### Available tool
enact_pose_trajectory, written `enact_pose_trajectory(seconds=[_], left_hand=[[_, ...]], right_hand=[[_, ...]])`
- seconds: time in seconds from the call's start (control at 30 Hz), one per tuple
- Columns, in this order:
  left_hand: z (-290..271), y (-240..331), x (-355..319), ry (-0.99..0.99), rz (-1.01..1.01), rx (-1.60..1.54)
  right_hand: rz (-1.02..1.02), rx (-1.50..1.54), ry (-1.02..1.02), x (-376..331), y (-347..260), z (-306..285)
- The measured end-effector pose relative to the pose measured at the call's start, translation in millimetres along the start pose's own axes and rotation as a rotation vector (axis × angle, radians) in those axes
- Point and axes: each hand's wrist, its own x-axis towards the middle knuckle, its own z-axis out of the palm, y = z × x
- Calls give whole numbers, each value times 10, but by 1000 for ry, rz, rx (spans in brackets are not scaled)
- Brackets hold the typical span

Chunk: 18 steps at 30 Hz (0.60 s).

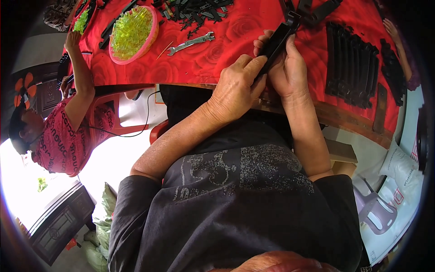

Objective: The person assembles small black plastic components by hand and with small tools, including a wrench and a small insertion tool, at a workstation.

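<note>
**Both hands close around a long black bar**

The smooth, straight-sided black bar (277,44) slants above the rose-patterned red cloth (208,68), near the table's front edge. The left hand (238,86) bends its fingers snugly round the near end, some tips hidden. The right hand (290,75) cups it from beneath, thumb against one side, fingertips curling up the other. Left lies a shiny metal wrench (190,43); right, ridged black strips (351,68). Dark, hard-to-distinguish parts (312,16) at the bar's far end meet the picture's rim.
</note>
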Motion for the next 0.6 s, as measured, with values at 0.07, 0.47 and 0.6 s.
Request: enact_pose_trajectory(seconds=[0.07,0.47,0.6], left_hand=[[-7,0,-6,-11,-3,9],[60,-7,-60,15,-48,-20],[72,-41,-37,-12,-27,-52]], right_hand=[[-5,12,18,-15,23,18],[-29,-22,-62,-50,32,89],[-74,-69,-33,-43,47,146]])
